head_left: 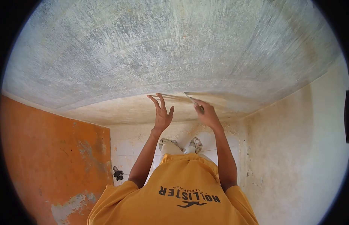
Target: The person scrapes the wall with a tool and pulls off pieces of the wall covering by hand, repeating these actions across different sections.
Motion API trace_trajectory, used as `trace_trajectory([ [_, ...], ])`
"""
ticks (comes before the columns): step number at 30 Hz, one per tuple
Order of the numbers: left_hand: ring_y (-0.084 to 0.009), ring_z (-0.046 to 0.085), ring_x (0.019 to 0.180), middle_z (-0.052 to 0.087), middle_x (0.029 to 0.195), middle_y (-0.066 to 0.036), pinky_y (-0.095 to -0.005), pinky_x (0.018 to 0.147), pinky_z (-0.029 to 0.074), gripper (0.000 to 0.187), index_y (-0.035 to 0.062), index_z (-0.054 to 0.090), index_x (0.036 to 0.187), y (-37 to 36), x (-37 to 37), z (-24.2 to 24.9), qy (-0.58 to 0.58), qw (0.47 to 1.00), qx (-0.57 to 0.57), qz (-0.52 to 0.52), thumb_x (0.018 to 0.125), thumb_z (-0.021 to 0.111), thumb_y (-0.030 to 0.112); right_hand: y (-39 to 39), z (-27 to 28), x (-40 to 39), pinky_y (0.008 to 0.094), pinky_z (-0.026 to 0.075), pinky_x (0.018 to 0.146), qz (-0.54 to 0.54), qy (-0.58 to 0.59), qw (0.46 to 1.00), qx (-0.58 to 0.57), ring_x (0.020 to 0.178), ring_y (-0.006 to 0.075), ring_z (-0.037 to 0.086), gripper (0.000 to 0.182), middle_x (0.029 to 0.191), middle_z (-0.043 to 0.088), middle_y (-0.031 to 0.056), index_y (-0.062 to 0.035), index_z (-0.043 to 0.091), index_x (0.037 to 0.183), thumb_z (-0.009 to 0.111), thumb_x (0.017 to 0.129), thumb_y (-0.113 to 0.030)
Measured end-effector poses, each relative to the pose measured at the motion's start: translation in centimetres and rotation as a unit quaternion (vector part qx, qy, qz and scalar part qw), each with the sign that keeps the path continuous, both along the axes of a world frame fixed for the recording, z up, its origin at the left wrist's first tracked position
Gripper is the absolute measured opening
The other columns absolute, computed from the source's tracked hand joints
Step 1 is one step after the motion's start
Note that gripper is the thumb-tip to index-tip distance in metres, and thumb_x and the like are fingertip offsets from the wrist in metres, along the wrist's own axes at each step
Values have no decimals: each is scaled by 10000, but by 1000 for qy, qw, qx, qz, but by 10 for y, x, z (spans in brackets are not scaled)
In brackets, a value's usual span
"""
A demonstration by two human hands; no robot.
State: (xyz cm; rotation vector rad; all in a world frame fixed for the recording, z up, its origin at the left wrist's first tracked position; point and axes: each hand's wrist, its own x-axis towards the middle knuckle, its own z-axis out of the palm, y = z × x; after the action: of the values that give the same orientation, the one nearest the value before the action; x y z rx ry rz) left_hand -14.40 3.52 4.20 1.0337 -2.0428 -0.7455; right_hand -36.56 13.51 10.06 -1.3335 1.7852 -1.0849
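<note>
My right hand (207, 112) is wrapped around the dark handle of a scraper (191, 98). Its thin blade points up and left, with the tip at the wall where the grey patchy surface (174, 56) meets the cream band (133, 108) below. To the left, my left hand (162, 115) is raised with fingers spread and nothing in it. Two of its fingertips are right at the lower edge of the grey area. Shadows of the scraper and hand fall across the wall between them.
An orange wall with peeling patches (54, 150) stands on the left, a stained cream wall (283, 142) on the right. White floor tiles (125, 150) lie below, around my feet in worn shoes (196, 144). A small dark object (117, 173) sits by the orange wall.
</note>
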Motion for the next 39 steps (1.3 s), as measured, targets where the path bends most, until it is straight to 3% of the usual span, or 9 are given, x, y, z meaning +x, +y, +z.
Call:
trace_trajectory([
  [1,-716,-20,1404,-332,1515,-461,-527,1146,390,1008,-15,-65,1622,-1,-2,-1,-4,1000,-6,4,958,689,72,-1,4,-1,389,538,896,9,-10,999,41,980,362,717,356,1175,729,222,-107,658,1366,586,1045,-242],
  [7,-707,-3,1418,-333,1516,-458,-525,1167,369,1018,-13,-80,1620,-3,-7,-1,-15,999,-25,19,959,689,75,-4,-9,-2,387,538,850,10,13,999,-46,911,319,720,355,1094,746,222,-105,667,1361,592,1035,-225],
  [16,-690,-29,1432,-345,1526,-438,-527,1169,368,1038,11,-75,1629,5,-3,-5,-10,999,-17,27,948,706,73,1,-3,7,377,521,920,0,-27,999,34,1016,256,695,367,1184,734,200,-95,659,1370,593,1055,-270],
  [19,-677,-47,1447,-346,1531,-430,-546,1173,357,1040,32,-67,1637,0,-7,-5,32,999,12,12,947,710,70,5,0,-12,374,522,874,-5,-6,996,87,932,221,669,368,1111,745,183,-97,663,1367,596,1054,-277],
  [22,-673,-46,1453,-341,1535,-427,-564,1178,343,1048,40,-69,1639,0,-7,-6,-15,999,-26,33,942,713,61,-2,-15,-4,356,506,805,4,5,997,-81,818,184,595,369,995,737,143,-110,669,1366,597,1054,-294],
  [28,-656,-91,1445,-363,1535,-408,-532,1169,367,1055,30,-91,1631,-1,-9,-9,-10,999,-23,31,952,716,68,5,14,-24,348,501,791,22,-15,999,18,794,184,567,375,999,744,143,-112,654,1384,604,1048,-271],
  [34,-676,-94,1444,-356,1521,-437,-545,1186,326,1038,17,-83,1631,-1,-14,-12,26,999,-34,25,950,700,60,-1,1,-7,337,508,795,31,28,999,0,786,188,597,370,977,743,160,-116,652,1388,607,1043,-241],
  [37,-677,-97,1444,-347,1518,-449,-539,1195,312,1036,13,-92,1628,-3,-8,-12,-3,999,-32,10,954,693,59,-2,4,-15,356,520,813,28,1,999,-46,812,230,655,355,989,745,189,-96,665,1363,610,1037,-226],
  [39,-654,-152,1444,-349,1526,-436,-539,1210,279,1057,23,-111,1626,-2,-7,-9,8,1000,-16,14,955,705,59,-19,-8,4,386,536,819,65,39,997,11,846,280,703,350,1046,742,223,-97,678,1343,617,1013,-196],
])
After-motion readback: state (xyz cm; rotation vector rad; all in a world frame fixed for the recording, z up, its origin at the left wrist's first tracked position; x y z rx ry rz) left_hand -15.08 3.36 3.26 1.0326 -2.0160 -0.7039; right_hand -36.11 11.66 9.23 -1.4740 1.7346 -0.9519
